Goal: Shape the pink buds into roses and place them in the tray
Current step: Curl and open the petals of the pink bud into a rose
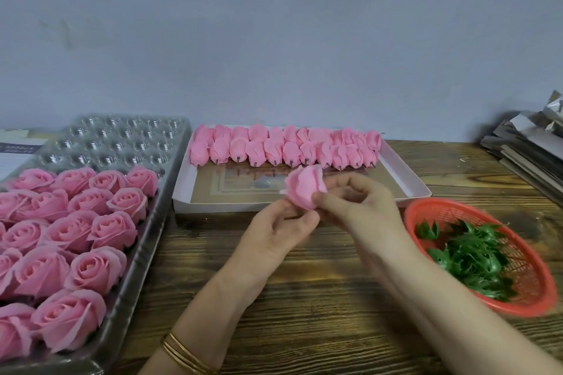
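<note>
A pink bud (305,185) with loosened petals is held above the wooden table, in front of the white box. My left hand (278,230) grips its base from below. My right hand (356,202) pinches its lower right side with thumb and fingers. Two rows of closed pink buds (283,149) lie at the far end of the shallow white box (409,175). On the left, the clear plastic tray (122,138) holds several finished pink roses (91,231) in its near cups, while its far cups are bare.
A red mesh basket (530,289) of green leaf pieces (469,256) sits at the right, near my right forearm. Stacked grey cardboard (527,143) lies at the far right. A grey wall stands behind the table. Gold bangles circle my left wrist.
</note>
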### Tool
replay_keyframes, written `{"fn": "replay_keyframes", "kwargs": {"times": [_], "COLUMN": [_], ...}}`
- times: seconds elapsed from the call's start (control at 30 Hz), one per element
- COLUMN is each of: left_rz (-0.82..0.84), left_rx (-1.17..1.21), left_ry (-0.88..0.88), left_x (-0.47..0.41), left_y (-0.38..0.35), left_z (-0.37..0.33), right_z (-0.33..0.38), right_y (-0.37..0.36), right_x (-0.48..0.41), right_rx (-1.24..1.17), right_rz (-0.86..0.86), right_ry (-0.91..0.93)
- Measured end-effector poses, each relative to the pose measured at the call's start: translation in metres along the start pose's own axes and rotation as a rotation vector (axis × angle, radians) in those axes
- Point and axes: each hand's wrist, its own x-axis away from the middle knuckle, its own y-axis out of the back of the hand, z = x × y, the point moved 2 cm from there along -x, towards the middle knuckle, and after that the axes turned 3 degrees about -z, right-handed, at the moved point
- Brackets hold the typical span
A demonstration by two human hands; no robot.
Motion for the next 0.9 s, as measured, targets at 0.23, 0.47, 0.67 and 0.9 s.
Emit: {"fn": "replay_keyframes", "kwargs": {"times": [0.23, 0.47, 0.67, 0.9], "left_rz": [0.106, 0.069, 0.077, 0.084], "left_rx": [0.146, 0.212, 0.253, 0.259], "left_ry": [-0.031, -0.009, 0.006, 0.067], "left_x": [0.004, 0.002, 0.001, 0.002], "left_y": [-0.004, -0.004, -0.004, -0.003], "left_z": [-0.006, -0.002, 0.000, 0.000], "right_z": [-0.020, -0.028, -0.032, -0.032], "right_y": [-0.013, -0.019, -0.016, -0.013], "right_x": [0.029, 0.031, 0.034, 0.036], "right_rx": [-0.300, -0.481, -0.589, -0.664], "right_rz": [0.070, 0.171, 0.261, 0.351], "right_ry": [-0.102, -0.235, -0.363, -0.468]}}
